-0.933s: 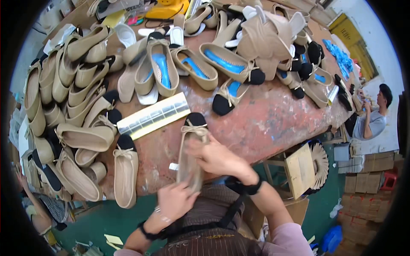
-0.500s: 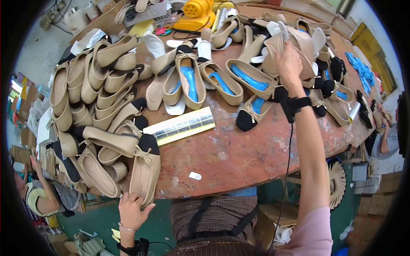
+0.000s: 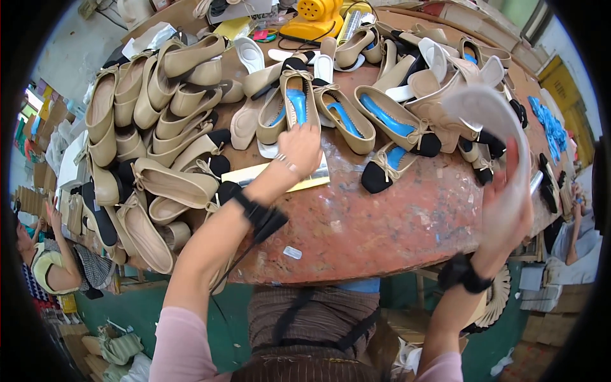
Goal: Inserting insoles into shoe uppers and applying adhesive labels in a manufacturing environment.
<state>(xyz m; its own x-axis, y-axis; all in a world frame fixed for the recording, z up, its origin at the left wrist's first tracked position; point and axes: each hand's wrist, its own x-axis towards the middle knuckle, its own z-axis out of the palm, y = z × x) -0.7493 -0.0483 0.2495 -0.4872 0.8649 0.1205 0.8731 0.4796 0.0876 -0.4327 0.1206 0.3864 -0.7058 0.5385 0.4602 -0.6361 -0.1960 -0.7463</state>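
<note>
Work surface: a worn reddish-brown table, mottled and scuffed, in a cluttered workshop with a green floor and cardboard boxes at the edges. Beige flat shoes with black toe caps lie heaped on the left side; others with blue insoles fan across the far side. A yellow machine stands at the back. The left hand rests fingers spread on a beige flat with a bow, not clenched. The right hand grips a pale, thin, curved insole, raised above the table's right edge
</note>
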